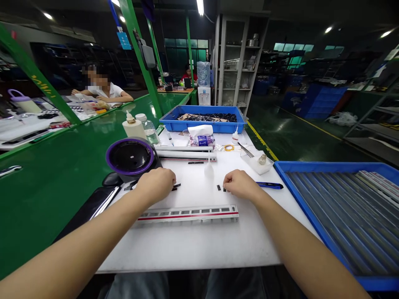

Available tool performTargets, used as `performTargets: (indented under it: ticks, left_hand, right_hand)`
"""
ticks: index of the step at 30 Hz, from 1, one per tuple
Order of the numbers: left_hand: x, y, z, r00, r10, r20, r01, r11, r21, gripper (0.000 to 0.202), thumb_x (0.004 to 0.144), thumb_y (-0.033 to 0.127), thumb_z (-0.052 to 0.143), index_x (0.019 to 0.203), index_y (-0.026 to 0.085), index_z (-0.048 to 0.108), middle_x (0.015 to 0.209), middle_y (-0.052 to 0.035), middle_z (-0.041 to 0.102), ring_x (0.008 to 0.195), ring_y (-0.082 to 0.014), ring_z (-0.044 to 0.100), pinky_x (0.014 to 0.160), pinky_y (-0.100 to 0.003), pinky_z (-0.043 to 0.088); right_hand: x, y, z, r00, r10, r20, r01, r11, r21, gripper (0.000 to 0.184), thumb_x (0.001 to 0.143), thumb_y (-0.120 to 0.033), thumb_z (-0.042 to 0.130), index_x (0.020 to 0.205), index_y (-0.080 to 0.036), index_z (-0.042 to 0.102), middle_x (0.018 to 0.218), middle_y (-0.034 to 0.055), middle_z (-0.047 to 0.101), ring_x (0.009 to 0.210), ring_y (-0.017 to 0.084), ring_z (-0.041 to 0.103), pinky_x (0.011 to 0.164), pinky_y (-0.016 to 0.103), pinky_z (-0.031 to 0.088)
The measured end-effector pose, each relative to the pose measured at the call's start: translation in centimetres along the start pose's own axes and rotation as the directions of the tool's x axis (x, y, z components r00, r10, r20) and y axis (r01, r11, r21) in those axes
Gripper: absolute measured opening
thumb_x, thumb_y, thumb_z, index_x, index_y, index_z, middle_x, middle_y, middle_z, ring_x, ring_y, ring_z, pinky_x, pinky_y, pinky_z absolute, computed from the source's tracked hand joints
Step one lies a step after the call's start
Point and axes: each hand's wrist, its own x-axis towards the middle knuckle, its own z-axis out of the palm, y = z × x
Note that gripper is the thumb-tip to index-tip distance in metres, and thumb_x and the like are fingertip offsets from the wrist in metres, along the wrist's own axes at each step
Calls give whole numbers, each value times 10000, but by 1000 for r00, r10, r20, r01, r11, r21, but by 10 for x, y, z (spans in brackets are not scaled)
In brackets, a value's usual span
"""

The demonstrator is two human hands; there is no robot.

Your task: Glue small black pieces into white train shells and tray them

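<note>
My left hand [156, 182] is closed, fingertips down on the white tabletop beside small black strips [177, 185]. What its fingers pinch, if anything, is hidden. Across from it, my right hand [240, 182] has thumb and fingers pressed together over a small black piece [225, 189]. Another small black piece [218, 187] lies just left of those fingertips. Nearer to me, a white model train-car side [190, 213] with a red stripe and a row of window openings lies lengthwise. A blue-and-black pen-shaped tool [269, 185] rests right of my right hand.
A purple-rimmed black round container [130, 155] and bottles [151, 128] stand at left. Behind are a tissue pack [201, 137], long white parts [187, 155] and a blue bin [202, 126]. A white tray [257, 162] and a blue crate [296, 203] are at right. Other people sit farther back.
</note>
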Motion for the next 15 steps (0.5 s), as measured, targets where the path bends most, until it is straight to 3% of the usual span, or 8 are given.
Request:
performTargets:
  ticks: [5, 10, 13, 15]
  left_hand:
    - [45, 22, 4, 985, 151, -88, -147, 988, 51, 314, 886, 233, 419, 988, 198, 714, 1155, -150, 614, 910, -283, 641, 765, -381, 464]
    - [87, 37, 16, 973, 210, -91, -204, 976, 69, 292, 947, 328, 475, 1032, 140, 681, 1140, -143, 619, 950, -242, 620, 873, -421, 474]
    - [97, 37, 21, 975, 205, -89, -199, 977, 73, 281, 956, 377, 521, 1027, 136, 646, 1105, -100, 632, 958, -216, 604, 879, -429, 486]
    - [96, 37, 20, 974, 199, -104, -192, 979, 68, 244, 966, 299, 472, 1009, 133, 646, 1100, -110, 633, 986, -231, 601, 878, -421, 477]
  right_hand:
    - [2, 0, 4, 989, -6, -148, 5, 1000, -10, 66, 717, -155, 633, 688, -204, 668, 729, 45, 703, 711, 185, 596, 602, 278, 370]
    - [0, -3, -1, 978, -65, -199, 71, 997, 27, 86, 779, -217, 603, 700, -217, 636, 661, -6, 664, 642, 147, 577, 582, 257, 385]
    - [-3, -4, -2, 974, -107, -198, 118, 992, 44, 93, 792, -231, 599, 706, -218, 632, 644, -24, 646, 612, 126, 557, 585, 250, 387]
    - [-5, -6, -2, 968, -142, -208, 162, 983, 84, 91, 791, -229, 604, 706, -213, 631, 621, -31, 626, 589, 116, 540, 584, 247, 389]
